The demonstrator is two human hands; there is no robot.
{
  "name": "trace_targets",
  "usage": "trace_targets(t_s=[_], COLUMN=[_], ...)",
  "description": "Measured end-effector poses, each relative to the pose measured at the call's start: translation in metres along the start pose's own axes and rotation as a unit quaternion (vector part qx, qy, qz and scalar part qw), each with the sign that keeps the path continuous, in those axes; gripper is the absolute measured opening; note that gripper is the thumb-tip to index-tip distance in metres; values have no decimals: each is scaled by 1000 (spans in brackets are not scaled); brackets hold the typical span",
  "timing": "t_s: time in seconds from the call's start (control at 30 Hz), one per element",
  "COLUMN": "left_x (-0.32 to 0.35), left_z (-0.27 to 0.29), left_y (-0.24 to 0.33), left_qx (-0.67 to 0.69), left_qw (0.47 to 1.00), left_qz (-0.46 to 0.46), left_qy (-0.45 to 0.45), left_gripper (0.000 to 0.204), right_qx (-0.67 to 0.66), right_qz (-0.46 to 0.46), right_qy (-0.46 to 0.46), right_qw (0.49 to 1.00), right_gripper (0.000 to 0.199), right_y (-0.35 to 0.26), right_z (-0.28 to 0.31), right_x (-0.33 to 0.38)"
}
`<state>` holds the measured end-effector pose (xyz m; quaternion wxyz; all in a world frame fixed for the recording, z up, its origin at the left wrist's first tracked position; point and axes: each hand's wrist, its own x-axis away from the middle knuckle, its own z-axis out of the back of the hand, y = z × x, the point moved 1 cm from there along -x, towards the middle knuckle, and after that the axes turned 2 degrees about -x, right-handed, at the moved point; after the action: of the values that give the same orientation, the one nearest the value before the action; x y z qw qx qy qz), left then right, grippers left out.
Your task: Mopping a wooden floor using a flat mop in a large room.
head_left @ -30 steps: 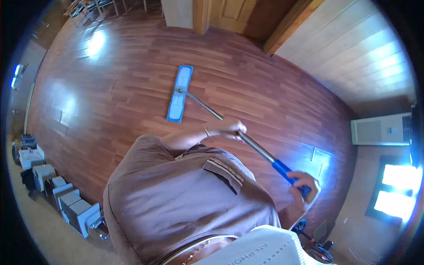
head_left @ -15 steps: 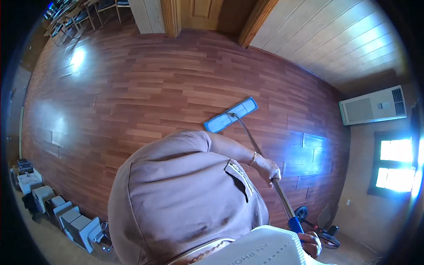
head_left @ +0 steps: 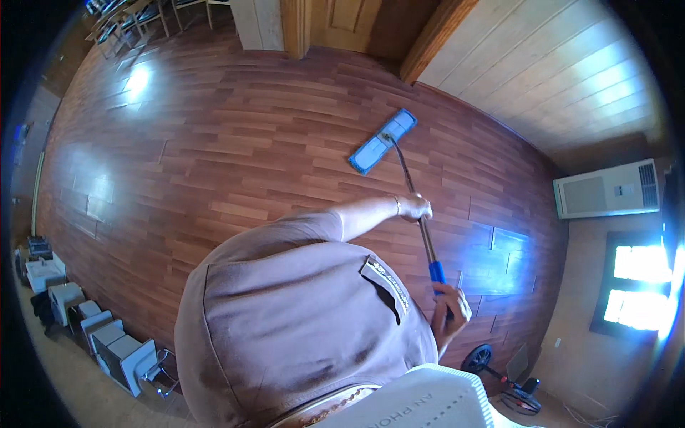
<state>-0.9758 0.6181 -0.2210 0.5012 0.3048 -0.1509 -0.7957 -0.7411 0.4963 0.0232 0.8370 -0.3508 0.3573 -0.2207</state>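
A flat mop with a blue rectangular head (head_left: 383,141) lies on the wood-look floor (head_left: 271,143), ahead of me and slightly to the right. Its metal pole (head_left: 427,239) slopes back toward me and ends in a blue grip. My left hand (head_left: 415,207) reaches across my front and is closed around the middle of the pole. Lower down, my right hand (head_left: 451,308) wraps round the pole's end, just below the blue grip. A bracelet circles my left wrist.
A wooden door (head_left: 346,25) stands at the far side. White floor-standing air conditioner (head_left: 606,189) and bright window (head_left: 635,285) are on the right. A black-wheeled item (head_left: 478,358) stands near right. White appliance-like boxes (head_left: 125,349) line the left; chairs (head_left: 150,18) are far left.
Both hands have pushed the mop forward, away from me. Its head now lies farther off and is turned more steeply. My right hand has come up and inward from the lower right.
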Motion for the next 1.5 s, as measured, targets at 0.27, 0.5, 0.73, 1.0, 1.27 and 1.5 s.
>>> trace_targets(t_s=[0.27, 0.5, 0.73, 1.0, 1.27, 1.5], left_x=[110, 235, 364, 470, 488, 420], left_z=[65, 134, 182, 174, 141, 98], left_y=[-85, -112, -90, -36, 30, 65], left_qx=[-43, -121, -160, -157, -159, -202], left_qw=[991, 961, 906, 840, 783, 779], left_qz=[96, 211, 364, 465, 538, 513], left_qy=[78, 130, 143, 234, 271, 299], left_gripper=[18, 23, 11, 34, 35, 35], right_qx=[-3, -62, -235, -287, -300, -321], right_qz=[120, 162, 32, 58, 56, 76], right_qy=[-57, -214, -393, -530, -581, -573], right_qw=[991, 961, 888, 796, 755, 750], right_gripper=[9, 19, 22, 7, 17, 22], right_y=[6, -8, -30, -49, -52, -31], right_z=[-89, -173, -259, -306, -286, -202], right_x=[-57, -101, -115, -116, -113, -122])
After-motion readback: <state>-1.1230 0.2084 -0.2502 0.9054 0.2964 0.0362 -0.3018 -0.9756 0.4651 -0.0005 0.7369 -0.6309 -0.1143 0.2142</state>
